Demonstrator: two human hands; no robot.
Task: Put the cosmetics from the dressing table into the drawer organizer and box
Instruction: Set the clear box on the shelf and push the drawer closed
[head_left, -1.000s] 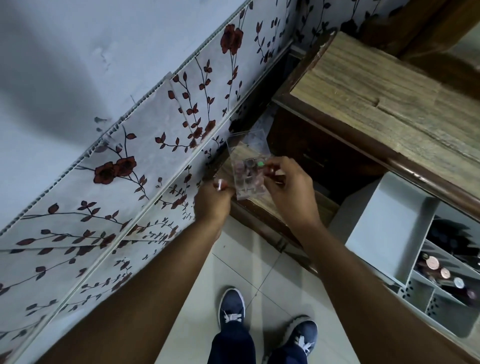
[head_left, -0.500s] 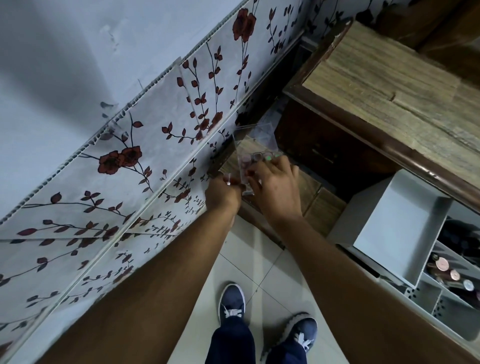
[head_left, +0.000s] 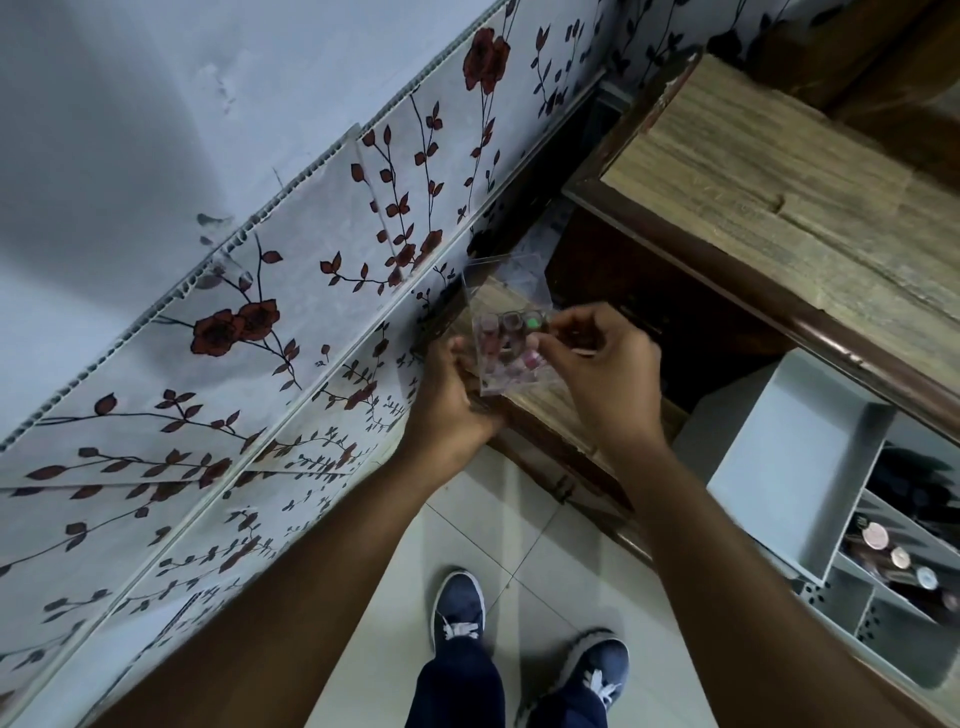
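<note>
Two hands meet at one clear box (head_left: 511, 338), held above a low wooden shelf (head_left: 550, 410) beside the floral wall (head_left: 291, 322). The left hand (head_left: 447, 405) cups the box's near left side, fingers curled round it from below; the right hand (head_left: 597, 369) pinches its right edge between thumb and fingertips. The box is transparent plastic, its lid standing open at the far side, and holds small cosmetics (head_left: 501, 343) in pink and dark red, plus one with a green spot; their exact count is too blurred to tell. To the right, under the tabletop (head_left: 769, 192), one grey drawer organizer (head_left: 789, 467) stands open, with a large bare compartment and narrower ones where three round-capped items (head_left: 898, 558) lie in a row. Two blue shoes (head_left: 460, 605) stand on the tiled floor (head_left: 519, 551)
</note>
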